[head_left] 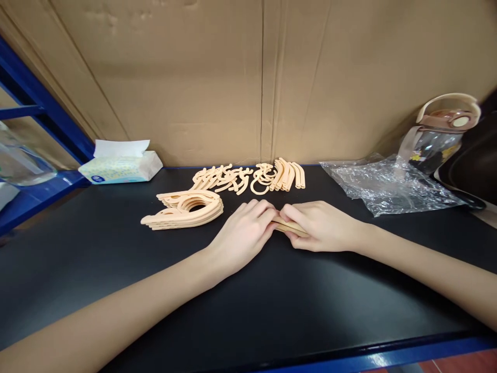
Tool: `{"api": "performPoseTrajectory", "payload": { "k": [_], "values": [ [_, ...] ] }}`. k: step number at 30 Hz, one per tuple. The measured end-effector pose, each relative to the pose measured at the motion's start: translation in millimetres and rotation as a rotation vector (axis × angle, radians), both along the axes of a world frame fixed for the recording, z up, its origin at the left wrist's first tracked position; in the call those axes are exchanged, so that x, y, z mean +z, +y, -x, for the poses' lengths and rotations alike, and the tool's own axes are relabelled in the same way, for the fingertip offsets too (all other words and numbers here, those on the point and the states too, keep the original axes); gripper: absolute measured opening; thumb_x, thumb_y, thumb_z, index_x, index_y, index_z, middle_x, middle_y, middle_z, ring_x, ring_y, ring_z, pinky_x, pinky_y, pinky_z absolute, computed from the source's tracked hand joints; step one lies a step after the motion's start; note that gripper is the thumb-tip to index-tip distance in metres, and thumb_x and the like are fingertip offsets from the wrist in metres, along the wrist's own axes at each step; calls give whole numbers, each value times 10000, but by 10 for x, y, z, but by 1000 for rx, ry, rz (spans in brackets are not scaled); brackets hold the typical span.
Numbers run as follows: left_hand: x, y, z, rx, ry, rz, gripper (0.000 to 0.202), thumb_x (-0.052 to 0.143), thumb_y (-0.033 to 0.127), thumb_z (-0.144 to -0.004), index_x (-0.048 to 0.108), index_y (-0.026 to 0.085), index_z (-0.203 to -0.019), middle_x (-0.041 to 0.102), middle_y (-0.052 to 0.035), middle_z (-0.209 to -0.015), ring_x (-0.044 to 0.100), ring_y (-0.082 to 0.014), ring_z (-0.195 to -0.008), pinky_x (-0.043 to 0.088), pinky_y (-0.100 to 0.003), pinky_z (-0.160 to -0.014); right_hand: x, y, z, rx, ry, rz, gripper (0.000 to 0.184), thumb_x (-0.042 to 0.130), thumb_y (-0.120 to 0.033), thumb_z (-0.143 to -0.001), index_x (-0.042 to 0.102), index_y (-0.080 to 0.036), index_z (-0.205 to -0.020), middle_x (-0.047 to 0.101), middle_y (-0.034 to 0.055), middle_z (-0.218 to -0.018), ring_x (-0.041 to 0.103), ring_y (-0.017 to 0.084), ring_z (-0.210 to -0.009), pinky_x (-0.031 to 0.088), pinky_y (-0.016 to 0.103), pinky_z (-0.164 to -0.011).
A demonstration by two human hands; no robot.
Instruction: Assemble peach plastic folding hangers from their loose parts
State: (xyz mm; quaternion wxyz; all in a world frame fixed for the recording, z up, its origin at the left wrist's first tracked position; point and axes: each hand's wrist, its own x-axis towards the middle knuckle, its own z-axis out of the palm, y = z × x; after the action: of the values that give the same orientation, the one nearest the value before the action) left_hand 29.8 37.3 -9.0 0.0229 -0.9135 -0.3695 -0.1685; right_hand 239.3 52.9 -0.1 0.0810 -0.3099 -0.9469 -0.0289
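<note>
Both of my hands meet over the middle of the black table, fingers wrapped round a flat, pale wood-coloured piece. My left hand covers its left end, and my right hand grips the right end; most of the piece is hidden by fingers. Left of my left hand lies a stack of flat curved beige pieces. Behind my hands are a pile of small branched beige pieces, several hook-shaped pieces and a row of curved, tube-like beige pieces.
A tissue pack sits at the back left beside a blue metal frame. Crumpled clear plastic lies at the right, near a clear bottle with a brown lid. Cardboard stands along the table's back edge.
</note>
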Motion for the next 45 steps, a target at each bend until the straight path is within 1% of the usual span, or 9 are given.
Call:
{"api": "performPoseTrajectory", "payload": {
  "k": [7,11,13,17,24,28,32,38,45],
  "values": [
    [-21,34,20,14,-25,62,209,507,227,-987,609,174,-1162,624,-47,-1082,566,-207,-959,489,-375,-867,-23,99,-77,-38,18,29,100,479,-264,-858,443,-208,-933,647,32,-798,604,187,-665,344,279,-582],
    [-27,28,24,14,-15,73,193,502,239,-989,628,165,-1115,620,-49,-1052,559,-209,-940,489,-377,-858,-11,118,-110,-47,36,7,314,467,-500,-936,515,-193,-982,664,44,-812,623,200,-703,362,288,-618],
    [-25,24,23,12,-13,71,172,515,233,-980,635,165,-1081,617,-47,-1041,556,-212,-936,488,-374,-849,46,166,-110,-148,100,33,399,405,-582,-954,542,-207,-964,654,18,-759,609,179,-673,367,277,-623],
    [-19,21,11,15,-14,62,150,522,217,-963,633,164,-1051,616,-48,-1028,556,-213,-937,485,-366,-842,223,438,-42,-543,114,-23,323,422,-507,-963,551,-211,-978,704,48,-859,646,205,-757,373,279,-628],
    [50,-3,-15,71,19,50,319,506,420,-974,604,162,-1132,647,-58,-1079,581,-233,-993,482,-388,-872,329,1090,180,-788,55,9,394,496,-468,-906,556,-133,-1105,698,196,-1052,654,346,-991,456,382,-751],
    [196,100,-89,181,64,0,326,455,334,-994,600,103,-1173,638,-123,-1147,546,-291,-1114,438,-439,-976,313,1224,203,-825,45,49,320,549,-348,-851,582,-149,-1100,701,174,-1079,655,319,-1030,474,373,-801],
    [315,401,-214,249,129,12,283,521,222,-940,618,40,-1133,635,-175,-1140,548,-325,-1140,430,-460,-998,285,1271,192,-845,63,62,356,552,-378,-846,580,-145,-1115,697,160,-1083,658,291,-1015,487,381,-811],
    [331,831,-358,236,182,89,269,628,279,-907,606,117,-1120,631,-100,-1156,594,-242,-1087,505,-423,-922,298,1323,94,-832,131,47,322,554,-311,-818,569,-154,-1098,707,140,-1054,665,280,-952,477,335,-746],
    [397,906,-488,233,211,214,252,607,357,-938,630,137,-1058,660,-58,-1031,649,-182,-908,555,-375,-813,261,1301,-236,-823,180,34,266,531,-367,-856,568,-183,-1045,707,122,-1031,659,273,-940,464,333,-754]
  ]
}}
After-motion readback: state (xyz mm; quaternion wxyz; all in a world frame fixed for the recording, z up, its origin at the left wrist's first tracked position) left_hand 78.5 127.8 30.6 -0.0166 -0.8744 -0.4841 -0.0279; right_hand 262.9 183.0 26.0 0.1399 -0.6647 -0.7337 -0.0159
